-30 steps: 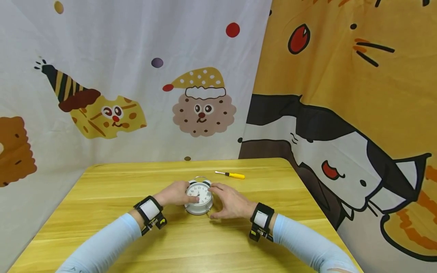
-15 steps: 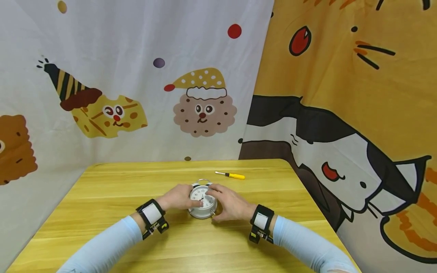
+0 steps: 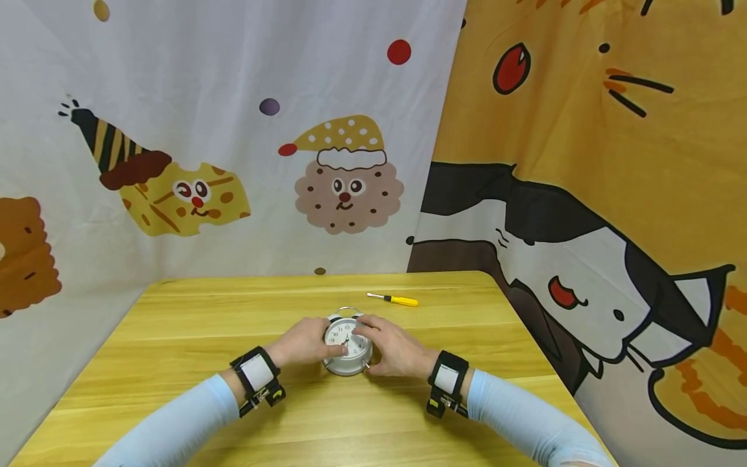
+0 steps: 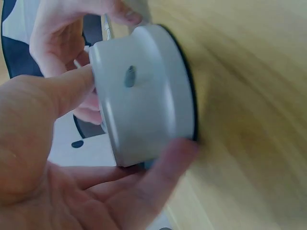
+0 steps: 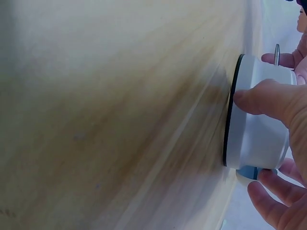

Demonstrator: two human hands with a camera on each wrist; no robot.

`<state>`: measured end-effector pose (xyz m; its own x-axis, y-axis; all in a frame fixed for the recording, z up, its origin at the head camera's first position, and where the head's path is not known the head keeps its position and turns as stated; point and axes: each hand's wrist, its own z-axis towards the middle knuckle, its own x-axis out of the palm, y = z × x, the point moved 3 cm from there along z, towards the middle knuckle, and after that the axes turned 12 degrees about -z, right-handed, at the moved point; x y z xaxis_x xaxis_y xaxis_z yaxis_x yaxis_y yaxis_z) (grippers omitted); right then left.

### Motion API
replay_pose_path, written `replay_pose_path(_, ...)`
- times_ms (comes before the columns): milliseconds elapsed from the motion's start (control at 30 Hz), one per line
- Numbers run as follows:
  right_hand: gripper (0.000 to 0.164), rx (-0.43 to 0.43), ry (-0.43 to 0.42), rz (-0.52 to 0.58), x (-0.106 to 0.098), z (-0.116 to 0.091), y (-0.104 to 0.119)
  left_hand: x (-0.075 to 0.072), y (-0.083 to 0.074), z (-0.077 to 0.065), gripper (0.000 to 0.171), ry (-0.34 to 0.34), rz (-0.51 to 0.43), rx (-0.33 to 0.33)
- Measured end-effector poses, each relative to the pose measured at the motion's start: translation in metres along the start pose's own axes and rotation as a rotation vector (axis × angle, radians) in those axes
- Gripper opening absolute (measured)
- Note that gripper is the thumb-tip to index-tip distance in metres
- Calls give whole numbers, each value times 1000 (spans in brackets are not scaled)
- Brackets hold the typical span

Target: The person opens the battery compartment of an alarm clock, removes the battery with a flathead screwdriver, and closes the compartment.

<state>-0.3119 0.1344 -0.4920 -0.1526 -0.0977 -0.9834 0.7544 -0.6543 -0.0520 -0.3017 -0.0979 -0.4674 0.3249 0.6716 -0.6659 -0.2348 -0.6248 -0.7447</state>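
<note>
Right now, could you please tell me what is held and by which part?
The alarm clock: the left hand grips its left side, thumb over the face; the right hand grips its right side.

Cloth-screened corner, room type undetermined

A wood-grain surface [image 3: 327,421] stands before a softly folded white cloth [image 3: 210,65], printed with a party-hatted cheese [image 3: 201,202], and an orange cloth [image 3: 583,143] bearing a cartoon animal [image 3: 583,266]. Whether home or studio cannot be told (cloth fills the head view's background).
</note>
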Motion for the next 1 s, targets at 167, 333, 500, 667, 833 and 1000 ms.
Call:
replay_pose_path(167,88,11,-8,10,2,0,0,4,3,-2,52,-32,14,60)
replay_pose_path(333,89,7,-13,8,3,0,0,5,5,-7,66,-21,15,125)
replay_pose_path(500,88,-6,-28,2,2,0,0,6,7,-13,96,40,28,183)
replay_pose_path(667,86,-2,-18,-8,-2,-2,-1,7,9,-16,113,76,67,212)
replay_pose_path(833,86,-11,-7,-31,-4,-4,1,9,10,-17,108,87,148,254)
replay_pose_path(1000,88,-37,-6,-66,-4,-7,1,13,10,-17,97,61,214,296)
